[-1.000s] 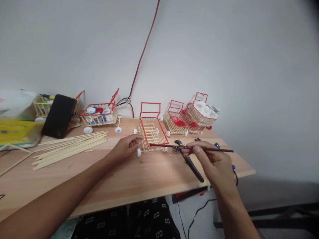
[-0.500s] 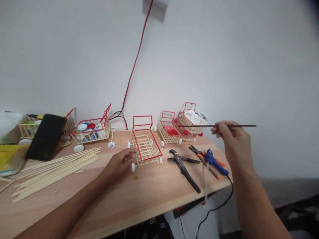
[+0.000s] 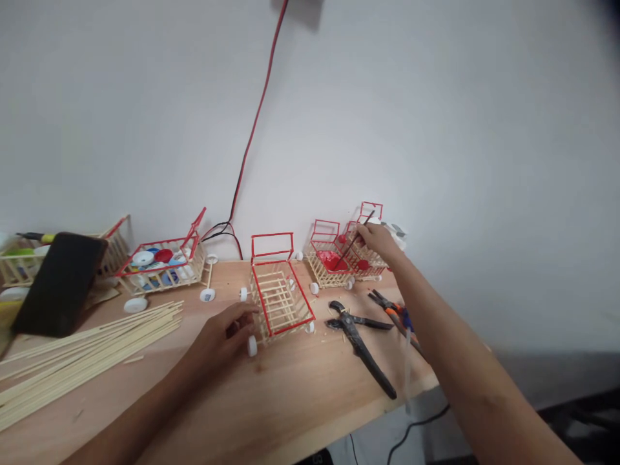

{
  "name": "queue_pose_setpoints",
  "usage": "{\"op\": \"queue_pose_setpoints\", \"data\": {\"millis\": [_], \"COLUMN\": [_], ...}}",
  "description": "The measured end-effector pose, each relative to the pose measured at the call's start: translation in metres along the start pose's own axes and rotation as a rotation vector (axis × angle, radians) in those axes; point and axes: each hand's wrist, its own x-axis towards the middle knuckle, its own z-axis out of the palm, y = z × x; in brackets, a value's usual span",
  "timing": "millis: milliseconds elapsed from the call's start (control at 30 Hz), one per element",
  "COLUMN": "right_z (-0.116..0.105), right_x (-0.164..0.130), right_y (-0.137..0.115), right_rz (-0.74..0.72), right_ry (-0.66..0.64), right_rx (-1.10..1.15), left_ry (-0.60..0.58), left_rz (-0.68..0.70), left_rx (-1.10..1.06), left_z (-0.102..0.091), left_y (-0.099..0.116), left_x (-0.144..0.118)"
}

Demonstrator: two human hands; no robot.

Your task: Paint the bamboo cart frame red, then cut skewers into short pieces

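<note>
Right hand [image 3: 375,237], pinching the paintbrush [image 3: 356,240], has moved from mid-air to the red paint tray [image 3: 332,260]; reloading judged. Left hand [image 3: 223,334] still grips the stick cart [image 3: 278,298].

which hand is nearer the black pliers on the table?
Left, by a little. The left hand rests at the front wheel of the stick cart, just left of the black pliers. The right hand is farther back, holding a brush over the rear carts.
</note>
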Motion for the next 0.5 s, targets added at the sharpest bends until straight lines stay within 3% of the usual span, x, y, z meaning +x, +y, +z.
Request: {"op": "queue_pose_setpoints", "data": {"millis": [133, 500], "right_z": [0.019, 0.052], "right_x": [0.014, 0.007], "right_y": [-0.005, -0.011], "right_rz": [0.036, 0.058], "right_ry": [-0.085, -0.102], "right_rx": [-0.102, -0.251], "left_ry": [0.005, 0.05], "left_rz": [-0.018, -0.137], "left_rx": [-0.04, -0.142], "left_z": [-0.001, 0.0], "left_y": [0.005, 0.006], "left_x": [0.001, -0.002]}}
